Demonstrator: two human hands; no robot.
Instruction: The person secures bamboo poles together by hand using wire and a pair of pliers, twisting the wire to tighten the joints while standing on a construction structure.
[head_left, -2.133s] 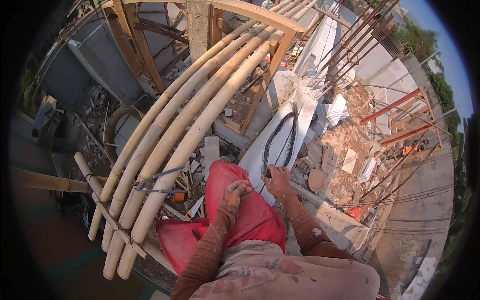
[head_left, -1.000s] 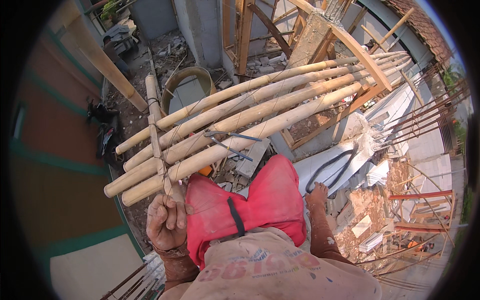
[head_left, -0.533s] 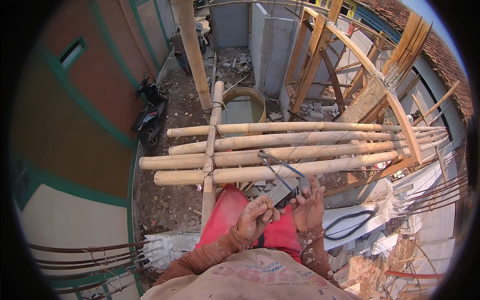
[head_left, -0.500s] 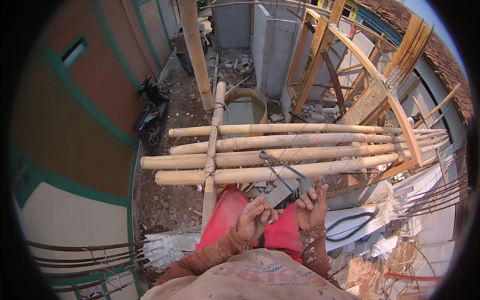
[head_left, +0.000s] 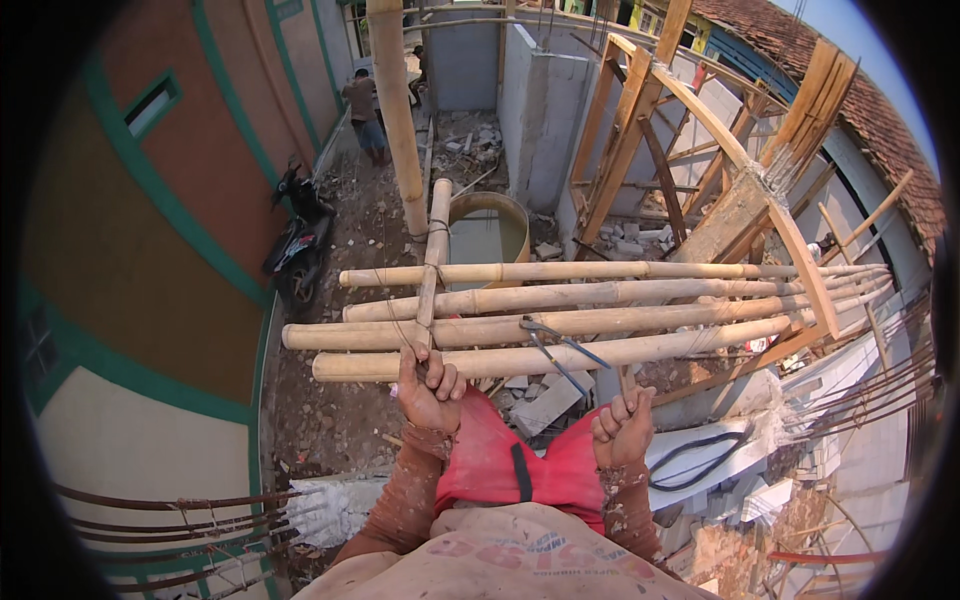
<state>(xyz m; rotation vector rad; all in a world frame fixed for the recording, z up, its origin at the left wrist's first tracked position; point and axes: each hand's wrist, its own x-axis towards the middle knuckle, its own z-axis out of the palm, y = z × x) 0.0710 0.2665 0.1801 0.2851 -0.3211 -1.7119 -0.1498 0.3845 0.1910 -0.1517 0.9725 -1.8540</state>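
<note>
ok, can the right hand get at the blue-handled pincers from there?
Probably yes: the pincers lie across the bamboo poles, blue handles angling toward the right hand, with nothing solid apparently between; depth uncertain.

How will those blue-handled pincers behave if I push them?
The pincers look metal, so probably stiff, though their spread handles may swing together. Pushed, they could slide or tip: they lie across rounded bamboo poles, handle ends overhanging the nearest.

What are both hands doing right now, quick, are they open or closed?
Left hand: fingers bent at the nearest bamboo pole; I can't tell whether it grips anything.
Right hand: curled closed; can't tell if something's inside.
</note>
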